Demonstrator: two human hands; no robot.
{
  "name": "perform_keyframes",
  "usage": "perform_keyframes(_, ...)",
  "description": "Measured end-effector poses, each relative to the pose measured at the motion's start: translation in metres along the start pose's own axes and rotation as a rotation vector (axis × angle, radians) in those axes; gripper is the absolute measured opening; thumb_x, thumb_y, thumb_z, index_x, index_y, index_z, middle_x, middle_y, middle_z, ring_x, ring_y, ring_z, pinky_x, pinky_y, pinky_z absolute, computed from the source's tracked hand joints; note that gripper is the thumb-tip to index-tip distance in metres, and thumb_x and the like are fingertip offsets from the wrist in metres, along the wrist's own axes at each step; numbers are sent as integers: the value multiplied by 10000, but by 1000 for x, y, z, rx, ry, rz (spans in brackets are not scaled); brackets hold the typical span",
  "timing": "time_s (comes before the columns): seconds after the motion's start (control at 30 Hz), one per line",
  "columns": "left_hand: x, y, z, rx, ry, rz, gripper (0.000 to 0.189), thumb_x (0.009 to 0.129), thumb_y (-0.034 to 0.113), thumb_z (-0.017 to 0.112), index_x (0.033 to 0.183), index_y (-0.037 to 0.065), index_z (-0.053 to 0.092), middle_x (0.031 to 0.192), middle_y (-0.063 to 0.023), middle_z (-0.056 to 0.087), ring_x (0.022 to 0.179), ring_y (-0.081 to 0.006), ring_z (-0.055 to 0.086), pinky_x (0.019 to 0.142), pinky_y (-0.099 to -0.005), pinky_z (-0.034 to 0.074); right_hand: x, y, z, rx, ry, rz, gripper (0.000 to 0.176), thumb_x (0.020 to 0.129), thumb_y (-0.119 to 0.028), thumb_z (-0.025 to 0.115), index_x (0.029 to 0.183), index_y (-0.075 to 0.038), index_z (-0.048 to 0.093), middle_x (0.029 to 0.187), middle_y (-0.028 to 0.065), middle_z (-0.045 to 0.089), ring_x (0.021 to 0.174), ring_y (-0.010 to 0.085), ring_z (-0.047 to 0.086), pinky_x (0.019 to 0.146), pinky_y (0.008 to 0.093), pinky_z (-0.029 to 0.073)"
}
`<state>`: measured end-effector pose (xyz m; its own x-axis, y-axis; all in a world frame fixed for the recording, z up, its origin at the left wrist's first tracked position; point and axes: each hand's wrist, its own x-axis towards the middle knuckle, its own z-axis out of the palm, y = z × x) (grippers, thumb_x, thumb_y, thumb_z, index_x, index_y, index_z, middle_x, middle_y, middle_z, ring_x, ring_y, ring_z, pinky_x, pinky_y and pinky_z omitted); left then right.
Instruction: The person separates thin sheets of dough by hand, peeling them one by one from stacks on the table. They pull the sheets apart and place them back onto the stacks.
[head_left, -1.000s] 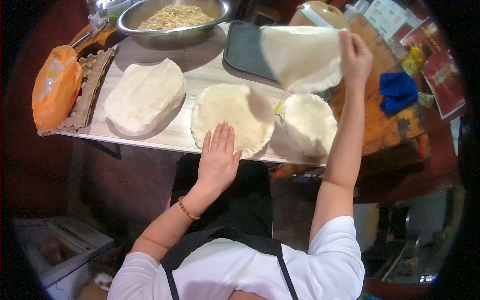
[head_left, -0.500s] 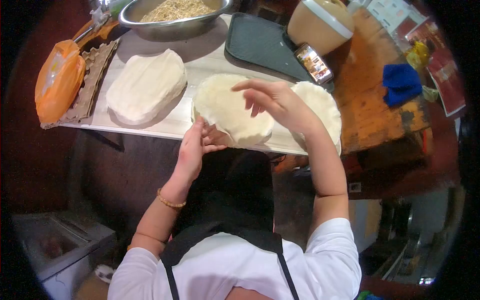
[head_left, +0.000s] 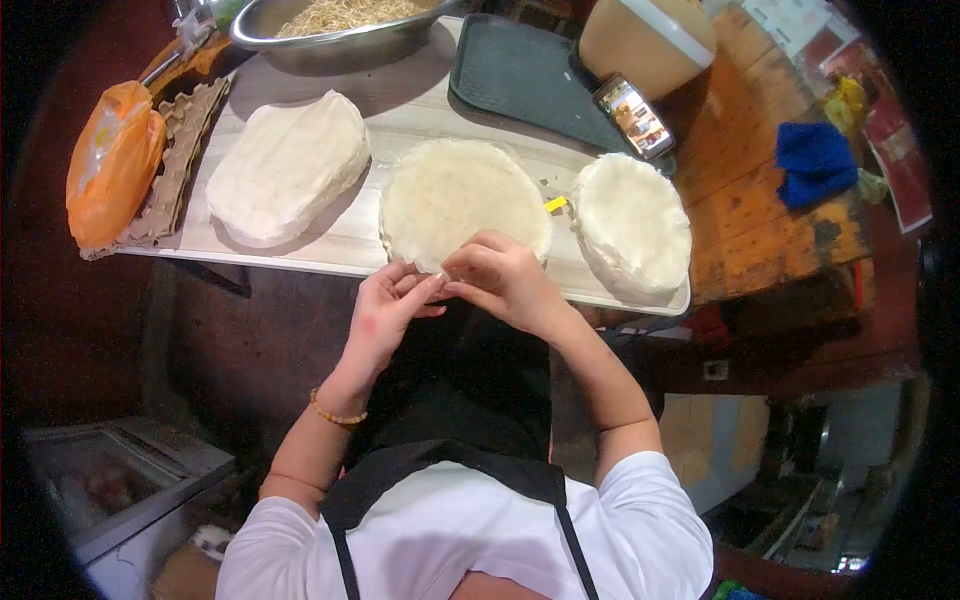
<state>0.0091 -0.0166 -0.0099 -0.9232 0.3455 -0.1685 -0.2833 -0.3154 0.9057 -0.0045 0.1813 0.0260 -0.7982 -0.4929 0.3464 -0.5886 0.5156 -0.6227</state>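
Observation:
A stack of thin round dough wrappers point(head_left: 462, 195) lies in front of me at the table's near edge. My left hand point(head_left: 388, 308) is closed in a pinch at the stack's near rim, holding a wrapper's edge. Right beside it, my right hand point(head_left: 508, 285) pinches at the same rim, its fingertips nearly meeting the left ones. A second wrapper stack point(head_left: 632, 222) sits to the right, and a larger, thicker pile of pale sheets point(head_left: 288, 170) to the left. Between the middle and right stacks shows a small yellow strip point(head_left: 556, 204).
A metal bowl of shredded filling point(head_left: 350, 40) stands at the back. Behind the stacks lie a dark tray point(head_left: 520, 80) and a phone point(head_left: 635, 115) leaning against a beige container point(head_left: 645, 45). An orange bag point(head_left: 115, 165) rests on egg cartons point(head_left: 180, 150) at left; a blue cloth point(head_left: 815, 162) is at right.
My right hand has come down from above the middle stack to its near rim, beside my left hand. The lifted wrapper edge has dropped lower, and the yellow strip has come into view.

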Motion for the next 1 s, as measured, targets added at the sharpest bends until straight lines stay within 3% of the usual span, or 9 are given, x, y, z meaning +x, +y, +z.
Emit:
perform_keyframes(0.2, 1, -4, 0, -8, 1, 10, 242, 933, 113, 610, 1127, -30, 588, 1011, -123, 689, 911, -167, 680, 751, -252, 552, -3, -1, 5, 26, 61, 17, 198, 777, -50, 740, 944, -16, 639, 876, 110, 614, 799, 242, 639, 675, 331, 519)
perform_keyframes(0.37, 2, -4, 2, -20, 22, 2, 231, 935, 116, 610, 1112, -32, 595, 1004, -125, 692, 905, -166, 683, 747, -246, 550, -5, 0, 8, -72, 157, -65, 120, 820, -66, 706, 915, -14, 652, 845, 128, 633, 797, 270, 633, 676, 338, 509)
perform_keyframes(0.5, 3, -3, 3, 11, 47, 2, 183, 941, 125, 605, 1041, -28, 605, 976, -130, 700, 865, -168, 692, 726, -241, 546, -7, 5, 9, -9, 164, -4, 98, 838, -70, 692, 912, -15, 660, 854, 129, 638, 790, 267, 630, 680, 336, 509)
perform_keyframes(0.77, -4, 12, -7, -15, 82, 45, 172, 940, 189, 598, 931, 20, 624, 819, -97, 703, 733, -154, 684, 701, -255, 538, -17, -11, -5, -83, 148, -51, 199, 787, -85, 744, 958, -35, 656, 924, 99, 637, 874, 278, 610, 723, 358, 500)
perform_keyframes(1.0, -10, 1, -17, -3, 76, 23, 192, 947, 198, 591, 954, 8, 625, 809, -82, 690, 690, -134, 660, 683, -256, 535, -20, -7, 6, -107, 163, -98, 230, 758, -107, 766, 954, -68, 654, 922, 91, 634, 858, 269, 604, 754, 355, 469)
